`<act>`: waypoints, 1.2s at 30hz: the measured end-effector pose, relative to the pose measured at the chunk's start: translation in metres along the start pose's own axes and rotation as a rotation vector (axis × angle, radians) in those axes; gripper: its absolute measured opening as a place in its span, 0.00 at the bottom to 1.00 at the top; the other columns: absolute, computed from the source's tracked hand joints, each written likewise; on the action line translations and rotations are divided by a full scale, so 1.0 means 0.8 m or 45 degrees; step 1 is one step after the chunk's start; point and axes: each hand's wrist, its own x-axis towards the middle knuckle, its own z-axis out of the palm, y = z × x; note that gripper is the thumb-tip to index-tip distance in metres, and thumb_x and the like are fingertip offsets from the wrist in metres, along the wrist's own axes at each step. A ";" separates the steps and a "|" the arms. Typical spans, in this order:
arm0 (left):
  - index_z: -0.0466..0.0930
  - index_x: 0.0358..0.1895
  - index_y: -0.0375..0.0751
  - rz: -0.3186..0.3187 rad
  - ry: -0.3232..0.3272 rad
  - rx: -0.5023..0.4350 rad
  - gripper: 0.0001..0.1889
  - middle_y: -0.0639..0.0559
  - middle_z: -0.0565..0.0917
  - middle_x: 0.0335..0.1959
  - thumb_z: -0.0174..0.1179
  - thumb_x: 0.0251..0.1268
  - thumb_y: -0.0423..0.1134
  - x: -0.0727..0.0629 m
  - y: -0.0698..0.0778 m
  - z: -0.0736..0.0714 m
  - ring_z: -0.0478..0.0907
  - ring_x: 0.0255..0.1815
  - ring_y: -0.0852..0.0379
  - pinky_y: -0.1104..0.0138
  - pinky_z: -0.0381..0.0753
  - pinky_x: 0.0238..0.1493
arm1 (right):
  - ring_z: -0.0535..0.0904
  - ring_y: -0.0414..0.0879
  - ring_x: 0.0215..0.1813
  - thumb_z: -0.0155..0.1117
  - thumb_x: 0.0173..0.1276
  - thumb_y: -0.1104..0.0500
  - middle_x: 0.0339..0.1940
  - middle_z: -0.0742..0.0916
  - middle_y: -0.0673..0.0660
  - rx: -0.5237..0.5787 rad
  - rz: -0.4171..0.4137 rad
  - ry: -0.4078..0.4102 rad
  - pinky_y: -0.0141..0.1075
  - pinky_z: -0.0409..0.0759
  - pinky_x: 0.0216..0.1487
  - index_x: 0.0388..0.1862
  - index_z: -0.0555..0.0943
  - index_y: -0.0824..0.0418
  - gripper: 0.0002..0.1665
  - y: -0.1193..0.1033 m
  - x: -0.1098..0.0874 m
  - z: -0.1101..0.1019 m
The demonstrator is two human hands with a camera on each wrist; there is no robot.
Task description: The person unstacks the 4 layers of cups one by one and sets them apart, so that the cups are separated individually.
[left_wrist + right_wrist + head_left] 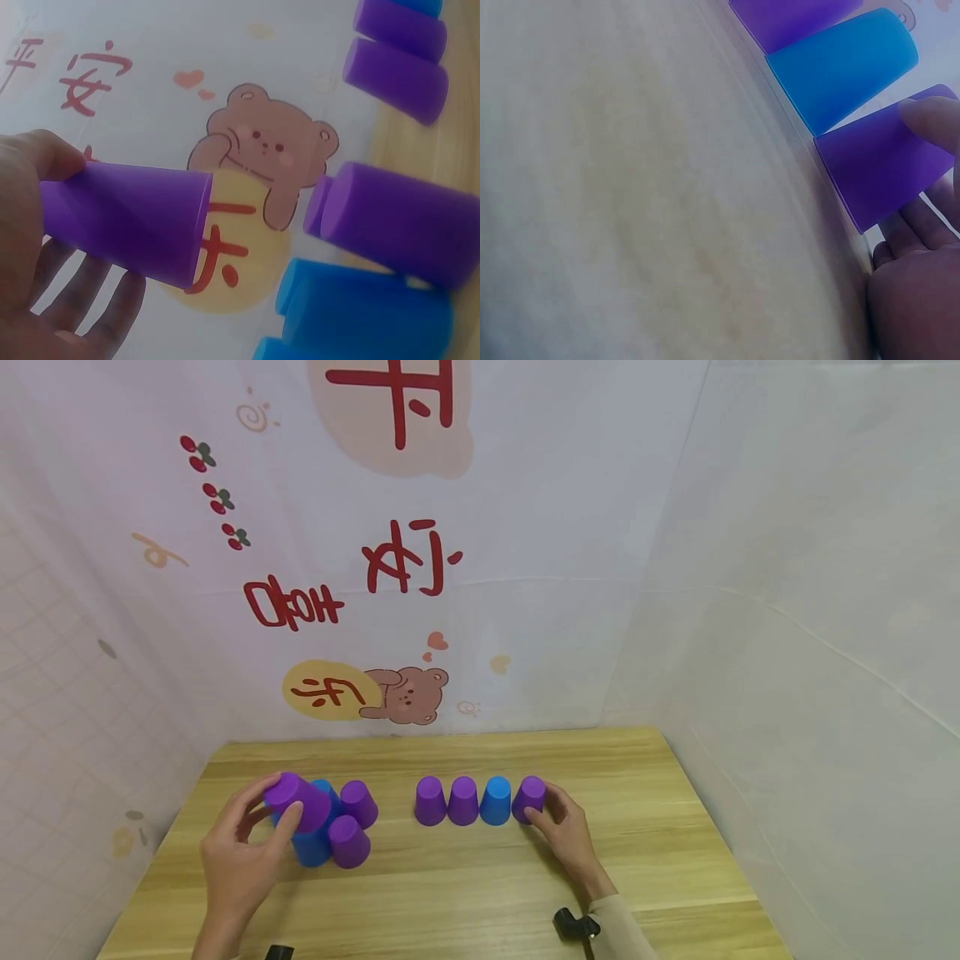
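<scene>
My left hand (243, 864) grips an upside-down purple cup (298, 800), raised over a cluster at the left; the left wrist view shows this cup (127, 221) clear of the others. In the cluster stand two purple cups (349, 843) and several blue cups (312, 852), partly hidden by the held one. To the right, a row of upside-down cups stands on the table: two purple cups (447, 802), a blue cup (496, 802), then a purple end cup (529, 797). Thumb and fingers of my right hand (567, 837) hold that end cup, beside the blue cup (847, 67).
The wood-grain table (420, 902) ends at a pale printed cloth (540, 568) behind, and more cloth hangs along both sides. A black wrist camera mount (576, 925) sits near the right sleeve (618, 927).
</scene>
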 end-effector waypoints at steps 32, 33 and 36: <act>0.88 0.68 0.31 -0.198 0.175 0.206 0.31 0.82 0.85 0.61 0.77 0.58 0.17 -0.017 -0.039 -0.051 0.84 0.59 0.80 0.90 0.82 0.56 | 0.76 0.60 0.86 0.80 0.75 0.62 0.79 0.85 0.63 -0.024 0.035 0.016 0.22 0.73 0.81 0.78 0.80 0.62 0.35 0.000 -0.003 0.002; 0.88 0.68 0.32 -0.197 0.179 0.210 0.31 0.81 0.85 0.60 0.77 0.58 0.17 -0.018 -0.041 -0.051 0.84 0.59 0.80 0.90 0.82 0.56 | 0.76 0.60 0.86 0.80 0.75 0.62 0.79 0.85 0.63 -0.026 0.032 0.016 0.22 0.73 0.81 0.79 0.80 0.62 0.35 -0.001 -0.003 0.003; 0.88 0.68 0.33 -0.209 0.181 0.220 0.31 0.80 0.86 0.60 0.78 0.58 0.17 -0.021 -0.046 -0.050 0.83 0.59 0.82 0.91 0.81 0.56 | 0.75 0.61 0.87 0.79 0.76 0.61 0.79 0.85 0.63 -0.032 0.034 0.014 0.23 0.72 0.82 0.79 0.79 0.62 0.35 -0.002 -0.003 0.003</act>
